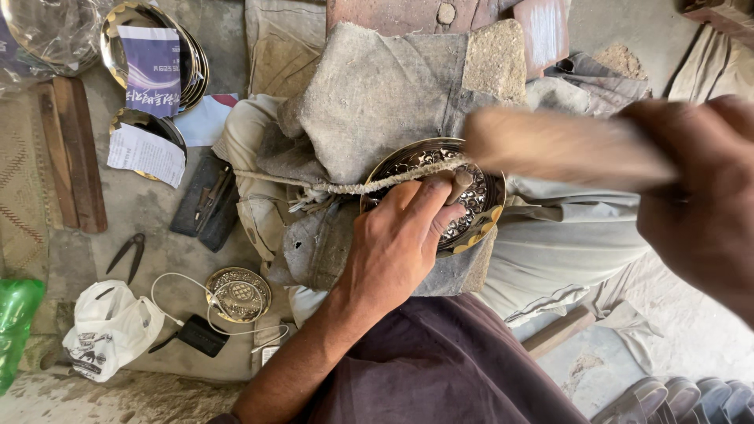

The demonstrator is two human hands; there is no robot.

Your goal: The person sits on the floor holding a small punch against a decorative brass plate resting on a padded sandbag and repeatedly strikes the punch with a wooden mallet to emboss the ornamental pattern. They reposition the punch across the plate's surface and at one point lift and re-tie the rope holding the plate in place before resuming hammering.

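Note:
An engraved round brass plate [479,206] lies on a cloth-covered block [377,94], tied down by a cord [345,187] across its top. My left hand [397,243] rests on the plate and is shut on a small chisel [460,184] whose tip stands on the metal. Raised at the right, my right hand [699,196] is shut on a wooden mallet [561,148], blurred by motion, hanging just above the chisel head.
A smaller engraved plate [238,294] lies on the floor at left beside a white cable and black charger [203,335]. Pliers [127,255], a white bag [110,328], wooden strips [71,153] and stacked brass plates with paper [153,59] sit further left. Sandals [675,399] are at bottom right.

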